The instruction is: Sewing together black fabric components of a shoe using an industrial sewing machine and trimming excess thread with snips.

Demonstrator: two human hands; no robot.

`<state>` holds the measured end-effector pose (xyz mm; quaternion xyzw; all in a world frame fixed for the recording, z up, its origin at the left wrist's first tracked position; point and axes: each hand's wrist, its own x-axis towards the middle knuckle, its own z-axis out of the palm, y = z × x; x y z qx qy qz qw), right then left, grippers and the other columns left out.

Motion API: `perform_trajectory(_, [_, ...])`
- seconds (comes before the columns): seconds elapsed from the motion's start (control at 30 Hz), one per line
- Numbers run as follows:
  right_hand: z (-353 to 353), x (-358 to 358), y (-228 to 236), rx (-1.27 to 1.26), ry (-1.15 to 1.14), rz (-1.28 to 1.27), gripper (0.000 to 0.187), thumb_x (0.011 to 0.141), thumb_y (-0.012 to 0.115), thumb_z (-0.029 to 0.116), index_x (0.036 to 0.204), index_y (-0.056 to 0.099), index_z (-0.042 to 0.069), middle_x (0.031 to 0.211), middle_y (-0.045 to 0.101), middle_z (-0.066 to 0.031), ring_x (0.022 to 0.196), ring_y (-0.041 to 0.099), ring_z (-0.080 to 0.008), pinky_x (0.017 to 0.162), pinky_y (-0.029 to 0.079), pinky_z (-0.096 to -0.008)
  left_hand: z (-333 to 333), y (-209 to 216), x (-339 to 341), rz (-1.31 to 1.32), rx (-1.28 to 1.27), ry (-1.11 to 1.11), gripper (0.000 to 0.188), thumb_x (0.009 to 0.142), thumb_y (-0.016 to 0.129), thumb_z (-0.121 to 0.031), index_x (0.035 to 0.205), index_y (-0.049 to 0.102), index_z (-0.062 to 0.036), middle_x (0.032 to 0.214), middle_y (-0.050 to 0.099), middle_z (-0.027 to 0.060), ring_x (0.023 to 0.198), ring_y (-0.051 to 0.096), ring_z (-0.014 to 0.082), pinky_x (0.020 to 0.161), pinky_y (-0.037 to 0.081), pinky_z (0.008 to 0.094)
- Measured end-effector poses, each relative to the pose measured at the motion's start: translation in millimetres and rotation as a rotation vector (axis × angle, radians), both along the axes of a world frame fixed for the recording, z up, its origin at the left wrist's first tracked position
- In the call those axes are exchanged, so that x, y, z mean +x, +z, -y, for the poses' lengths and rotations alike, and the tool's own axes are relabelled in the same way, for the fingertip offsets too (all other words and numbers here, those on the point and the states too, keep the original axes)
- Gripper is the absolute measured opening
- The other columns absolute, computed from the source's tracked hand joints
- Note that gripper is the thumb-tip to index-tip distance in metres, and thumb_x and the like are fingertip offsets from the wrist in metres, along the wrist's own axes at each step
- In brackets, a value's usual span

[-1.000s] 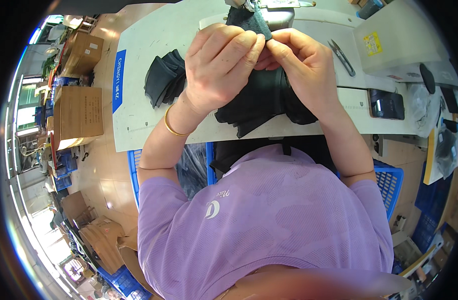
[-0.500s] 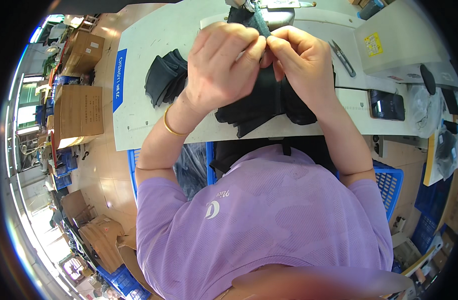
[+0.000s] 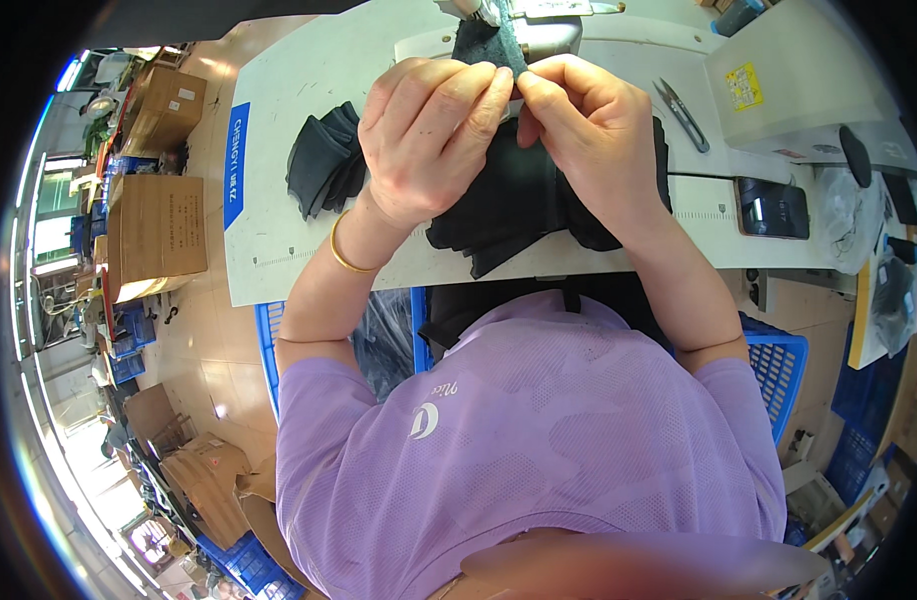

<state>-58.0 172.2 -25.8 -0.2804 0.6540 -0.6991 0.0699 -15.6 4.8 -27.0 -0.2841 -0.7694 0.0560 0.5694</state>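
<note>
A dark fabric piece (image 3: 487, 45) runs from under the sewing machine head (image 3: 463, 8) toward me. My left hand (image 3: 429, 135) pinches its near edge between thumb and fingers. Right beside it, my right hand (image 3: 585, 125) also pinches the edge, its thumb and forefinger close to the left fingertips. Beneath both hands lies a heap of black fabric pieces (image 3: 509, 205), partly hidden by them. Left of my left wrist sits a smaller stack of black cut pieces (image 3: 324, 160).
Thread snips (image 3: 683, 115) lie right of my right hand. Further right are a black phone-like object (image 3: 774, 208) and a pale machine housing (image 3: 799, 85). Blue crates (image 3: 776, 370) stand below the table edge (image 3: 329, 285). Cardboard boxes (image 3: 159, 228) stand on the left.
Both hands have shifted slightly left, still pinching the fabric edge. The fingertips now sit a little apart along it. The heap and stack stay nearly where they were.
</note>
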Motion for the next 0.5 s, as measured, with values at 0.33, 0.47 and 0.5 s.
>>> perform_trajectory(0.33, [6.2,-5.6,-1.0,-0.019,-0.010,-0.034,0.022,0.090,0.057,0.016,0.078,0.068,0.001,0.057,0.062,-0.0014,0.051,0.051,-0.0032,0.048,0.038,-0.0228,8.7,0.5,-9.8,-0.054,-0.027,-0.015,0.033,0.056,0.070,-0.009,0.088,0.073,-0.0022,0.088,0.066,0.0049,0.077,0.063,0.0196,0.073,0.051,0.0325])
perform_trajectory(0.47, [8.2,-6.9,-0.2,-0.013,-0.006,-0.023,0.022,0.090,0.058,0.017,0.078,0.068,0.001,0.057,0.062,-0.0010,0.051,0.050,-0.0027,0.048,0.037,-0.0228,10.9,1.3,-11.8,-0.058,-0.044,-0.011,0.032,0.058,0.070,-0.010,0.088,0.072,-0.0021,0.088,0.066,0.0053,0.078,0.063,0.0194,0.074,0.051,0.0323])
perform_trajectory(0.5, [9.1,-6.6,0.1,-0.039,-0.004,-0.006,0.022,0.091,0.058,0.017,0.079,0.068,0.002,0.057,0.063,-0.0006,0.051,0.049,-0.0024,0.048,0.037,-0.0226,12.3,1.7,-12.2,-0.058,-0.047,-0.010,0.032,0.058,0.070,-0.010,0.088,0.072,-0.0021,0.088,0.066,0.0053,0.078,0.063,0.0194,0.074,0.051,0.0323])
